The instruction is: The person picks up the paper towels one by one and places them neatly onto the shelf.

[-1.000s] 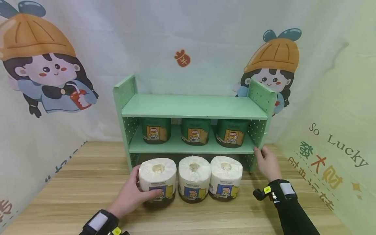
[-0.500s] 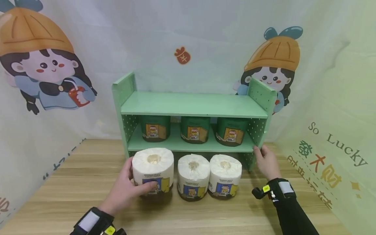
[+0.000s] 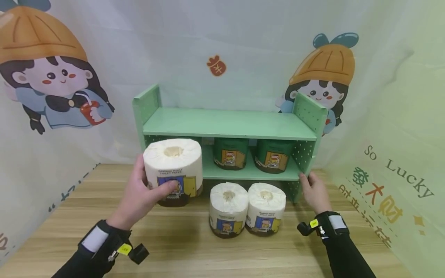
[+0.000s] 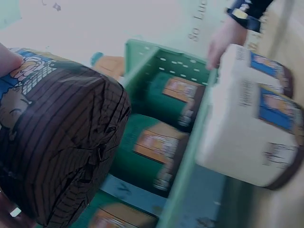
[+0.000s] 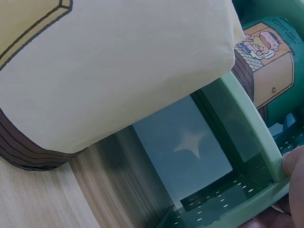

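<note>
A white-wrapped toilet paper roll [image 3: 177,164] is held up by my left hand [image 3: 133,197], thumb across its printed front. It hangs before the left part of the green shelf [image 3: 229,122]. In the left wrist view the brown underside of that toilet roll [image 4: 71,142] shows. My right hand [image 3: 315,193] grips the shelf's right side at the middle board; in the right wrist view its thumb [image 5: 293,164] lies on the frame's front edge. Two more white toilet rolls, one [image 3: 228,208] in the centre and one [image 3: 266,208] to its right, stand upright on the table.
Green toilet rolls stand on the shelf's middle board, one [image 3: 230,152] in the centre and one [image 3: 273,154] at right; the left one is hidden in the head view. The wooden table [image 3: 194,258] runs up to a printed cloth backdrop [image 3: 243,38].
My left hand has lifted the left toilet roll off the table, upward and a little left, so it now covers the left green roll. My right hand stays on the shelf.
</note>
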`<state>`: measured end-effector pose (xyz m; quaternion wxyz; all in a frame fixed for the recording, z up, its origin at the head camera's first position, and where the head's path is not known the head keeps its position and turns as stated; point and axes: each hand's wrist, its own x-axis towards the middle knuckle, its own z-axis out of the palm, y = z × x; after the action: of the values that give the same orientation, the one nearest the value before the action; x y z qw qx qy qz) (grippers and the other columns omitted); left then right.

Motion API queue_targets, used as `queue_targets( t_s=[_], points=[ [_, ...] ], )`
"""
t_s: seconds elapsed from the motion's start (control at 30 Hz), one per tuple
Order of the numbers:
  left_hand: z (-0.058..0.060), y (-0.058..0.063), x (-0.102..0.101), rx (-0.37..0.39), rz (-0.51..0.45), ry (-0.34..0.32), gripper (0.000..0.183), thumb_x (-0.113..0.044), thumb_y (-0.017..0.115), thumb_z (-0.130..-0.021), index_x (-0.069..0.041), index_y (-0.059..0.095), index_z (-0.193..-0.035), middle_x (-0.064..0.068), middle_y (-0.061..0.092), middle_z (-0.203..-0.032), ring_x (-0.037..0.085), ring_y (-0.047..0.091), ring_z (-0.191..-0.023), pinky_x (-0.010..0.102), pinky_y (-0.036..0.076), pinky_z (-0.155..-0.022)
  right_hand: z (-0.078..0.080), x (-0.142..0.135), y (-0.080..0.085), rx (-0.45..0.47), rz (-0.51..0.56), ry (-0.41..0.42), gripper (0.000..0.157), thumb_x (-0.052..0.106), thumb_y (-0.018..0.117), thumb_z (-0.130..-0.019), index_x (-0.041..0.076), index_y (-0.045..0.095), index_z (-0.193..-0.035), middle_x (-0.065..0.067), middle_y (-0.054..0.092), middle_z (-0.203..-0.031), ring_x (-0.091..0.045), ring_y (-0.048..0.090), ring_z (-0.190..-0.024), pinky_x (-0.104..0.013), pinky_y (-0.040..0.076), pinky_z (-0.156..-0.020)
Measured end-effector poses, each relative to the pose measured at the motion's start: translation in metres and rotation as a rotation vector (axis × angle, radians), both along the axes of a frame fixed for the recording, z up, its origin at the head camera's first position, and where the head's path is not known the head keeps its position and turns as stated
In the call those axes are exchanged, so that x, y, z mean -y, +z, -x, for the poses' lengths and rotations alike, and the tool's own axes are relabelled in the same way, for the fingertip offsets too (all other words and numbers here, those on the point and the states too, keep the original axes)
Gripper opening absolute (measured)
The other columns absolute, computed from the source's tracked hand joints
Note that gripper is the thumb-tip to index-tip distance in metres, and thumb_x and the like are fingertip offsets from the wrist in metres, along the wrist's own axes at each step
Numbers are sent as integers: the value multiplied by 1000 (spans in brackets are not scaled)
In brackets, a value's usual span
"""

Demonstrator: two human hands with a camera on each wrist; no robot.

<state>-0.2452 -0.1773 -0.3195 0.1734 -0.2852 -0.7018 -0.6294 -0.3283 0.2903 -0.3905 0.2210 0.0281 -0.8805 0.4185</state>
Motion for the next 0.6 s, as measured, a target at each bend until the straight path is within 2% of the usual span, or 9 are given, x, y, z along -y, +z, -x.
queue_targets(
  t_s=[0.1,0.2,0.3,0.43,0.6],
  points=[
    [5,24,-3,-51,-50,-31,77,1,69,-86,-18,27,-148,11,45,-137,33,48,-118,32,53,-89,1,0,0,-4,-5,-3,42,28,41,-110,-4,52,-135,-28,57,-126,-42,54,-112,-62,47,-90],
    [12,47,-7,-77,-82,-19,74,-3,69,-88,-18,27,-147,11,47,-136,32,49,-118,30,53,-89,2,0,0,-12,-9,-8,41,28,41,-110,-4,53,-134,-27,58,-125,-41,55,-111,-61,47,-89],
    [20,65,-11,-69,-93,23,71,-10,72,-89,-18,27,-143,11,50,-134,30,51,-117,29,53,-88,2,0,0,-17,-8,-6,41,27,42,-110,-4,54,-132,-27,59,-123,-40,55,-110,-61,48,-88],
    [33,81,-16,-53,-72,106,71,-20,77,-88,-18,27,-139,8,53,-132,26,53,-115,33,51,-89,1,0,0,-20,-6,6,41,26,42,-110,-5,53,-132,-28,59,-123,-40,55,-110,-61,48,-88],
    [51,89,-18,-17,-22,217,78,-32,81,-85,-19,27,-139,5,51,-132,20,52,-113,45,47,-92,1,-2,-1,-28,-17,8,41,27,41,-110,-5,54,-133,-27,60,-121,-39,57,-107,-60,50,-84]
  ],
)
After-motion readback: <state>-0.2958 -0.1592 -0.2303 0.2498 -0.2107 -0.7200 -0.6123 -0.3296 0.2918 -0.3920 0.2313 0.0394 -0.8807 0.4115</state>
